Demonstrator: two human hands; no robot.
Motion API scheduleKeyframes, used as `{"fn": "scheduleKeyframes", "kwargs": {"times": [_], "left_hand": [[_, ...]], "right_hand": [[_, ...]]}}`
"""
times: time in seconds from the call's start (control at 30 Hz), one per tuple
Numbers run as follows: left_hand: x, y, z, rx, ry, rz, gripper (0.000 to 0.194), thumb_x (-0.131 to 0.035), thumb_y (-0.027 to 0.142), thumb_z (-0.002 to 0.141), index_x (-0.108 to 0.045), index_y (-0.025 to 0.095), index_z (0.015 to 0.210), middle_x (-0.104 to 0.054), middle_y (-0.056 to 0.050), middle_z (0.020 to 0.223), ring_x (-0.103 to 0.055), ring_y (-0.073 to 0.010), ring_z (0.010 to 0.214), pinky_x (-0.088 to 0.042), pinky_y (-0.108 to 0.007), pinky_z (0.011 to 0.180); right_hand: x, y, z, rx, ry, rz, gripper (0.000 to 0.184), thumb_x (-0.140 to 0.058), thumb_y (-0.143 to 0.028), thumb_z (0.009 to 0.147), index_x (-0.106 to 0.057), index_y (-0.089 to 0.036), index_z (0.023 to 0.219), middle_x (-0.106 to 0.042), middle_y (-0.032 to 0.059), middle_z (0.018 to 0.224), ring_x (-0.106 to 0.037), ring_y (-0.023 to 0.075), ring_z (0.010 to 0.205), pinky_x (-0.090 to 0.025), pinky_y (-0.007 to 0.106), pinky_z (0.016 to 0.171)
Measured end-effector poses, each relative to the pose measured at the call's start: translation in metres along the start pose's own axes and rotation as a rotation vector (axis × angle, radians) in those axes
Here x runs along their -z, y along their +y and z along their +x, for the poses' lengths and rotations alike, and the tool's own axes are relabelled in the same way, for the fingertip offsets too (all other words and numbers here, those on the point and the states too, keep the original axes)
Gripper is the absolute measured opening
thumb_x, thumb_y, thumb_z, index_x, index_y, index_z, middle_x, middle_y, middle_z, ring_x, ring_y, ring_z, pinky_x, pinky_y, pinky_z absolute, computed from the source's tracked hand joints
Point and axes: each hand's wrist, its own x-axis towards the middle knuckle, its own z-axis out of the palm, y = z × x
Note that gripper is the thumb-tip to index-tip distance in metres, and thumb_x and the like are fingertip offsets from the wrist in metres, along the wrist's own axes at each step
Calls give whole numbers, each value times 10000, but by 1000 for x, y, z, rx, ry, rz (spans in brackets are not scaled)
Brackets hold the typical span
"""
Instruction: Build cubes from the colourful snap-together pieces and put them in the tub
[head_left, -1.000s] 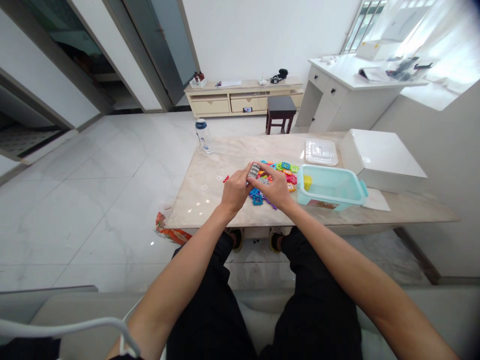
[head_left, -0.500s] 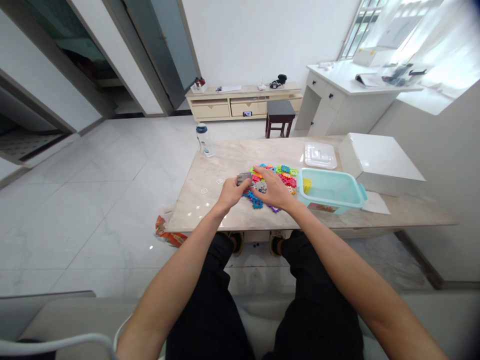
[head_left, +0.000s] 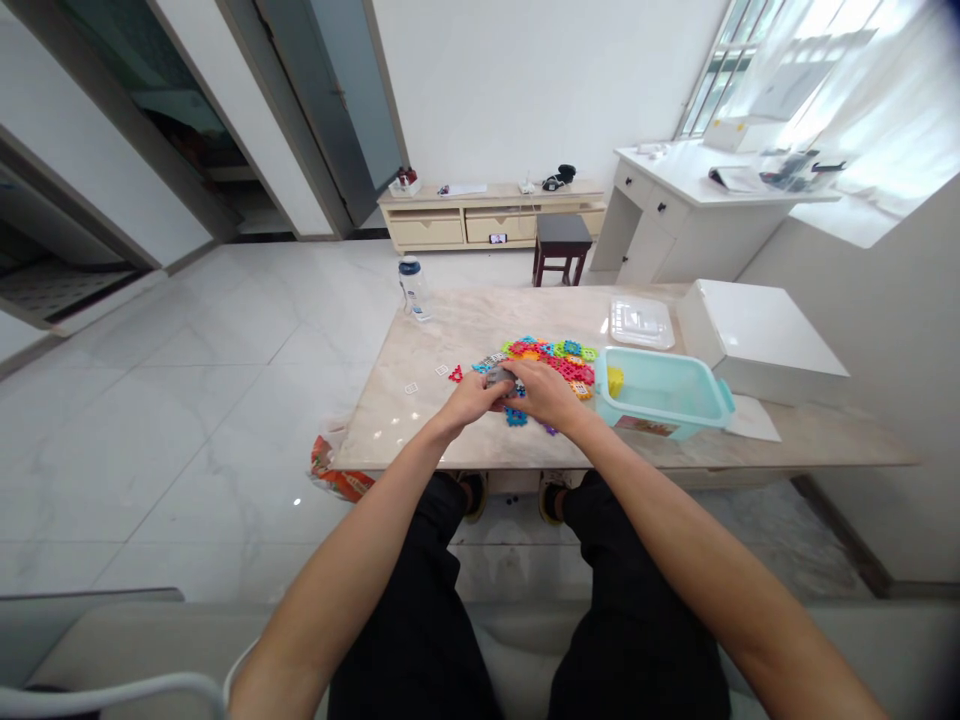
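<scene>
right hand (head_left: 547,394) has rejoined left hand (head_left: 466,400), both apparently gripping a grey piece (head_left: 499,376).

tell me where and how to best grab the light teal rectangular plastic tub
Probably by the rims of its two short ends together, coming from above: the light teal rectangular plastic tub is open-topped, a handle juts from the right end, and multicoloured toothed plastic pieces crowd the left end.

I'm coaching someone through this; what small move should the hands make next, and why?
Probably tilt the gray piece slightly for a clearer look: the left hand and right hand both hold it, covering part of its surface.
</scene>
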Motion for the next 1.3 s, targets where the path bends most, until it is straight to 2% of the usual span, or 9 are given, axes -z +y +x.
{"fn": "scheduleKeyframes", "kwargs": {"times": [0.2,0.37,0.43,0.53,0.63,0.87,1.03,1.17,1.3], "left_hand": [[2,-3,0,-4,-7,94,340,-790,475,807,-741,149,722,-665,-20,637,-630,-168,629,-542,-301,659],[4,-2,-2,10,-15,98,375,-823,495,819,-753,137,733,-692,-32,668,-652,-173,665,-529,-282,663],[5,0,-3,30,-35,-14,414,-858,534,818,-782,127,807,-743,-55,759,-687,-179,726,-547,-276,705],[8,3,-3,82,-125,-334,493,-859,591,850,-813,137,1036,-810,-105,988,-746,-195,847,-596,-296,809],[11,3,0,119,-190,-582,459,-865,528,885,-802,143,1127,-820,-139,1098,-781,-218,941,-623,-316,878],[13,0,4,143,-155,-682,309,-946,322,829,-793,138,1025,-821,-94,977,-761,-175,815,-615,-287,807],[12,0,5,162,-119,-681,367,-1005,316,749,-794,136,989,-805,-63,928,-736,-155,773,-612,-278,777],[10,2,4,188,-110,-693,340,-984,325,784,-794,135,992,-794,-51,917,-703,-122,720,-602,-254,753],[9,4,1,211,-124,-700,320,-965,329,815,-787,141,1003,-781,-44,881,-701,-119,703,-610,-255,757]], "right_hand": [[-4,-4,-3,-13,-10,27,643,-970,-277,775,-713,-208,1361,-786,149,1268,-749,343,1187,-604,475,1032],[-3,-7,-1,-50,-22,87,551,-956,-269,789,-751,-197,1295,-808,143,1220,-769,337,1129,-606,448,988],[-2,-8,0,-68,-2,142,544,-944,-282,803,-757,-188,1305,-810,147,1231,-772,339,1134,-602,446,997],[1,-8,2,-84,47,248,521,-916,-305,822,-768,-202,1310,-819,122,1225,-783,323,1110,-604,427,989],[4,-8,2,-73,112,336,525,-895,-305,814,-771,-212,1317,-821,103,1228,-779,317,1126,-600,424,1007],[6,-8,0,-48,131,432,540,-870,-340,849,-740,-234,1363,-797,95,1307,-753,312,1209,-582,439,1068],[8,-11,0,-55,129,448,559,-884,-410,862,-736,-248,1376,-786,100,1339,-740,316,1244,-576,451,1092],[10,-15,1,-81,151,469,662,-925,-462,824,-717,-258,1418,-776,102,1364,-737,317,1258,-574,451,1104],[12,-17,2,-92,164,479,582,-932,-463,811,-766,-250,1327,-813,86,1267,-768,311,1179,-604,432,1047]]}}
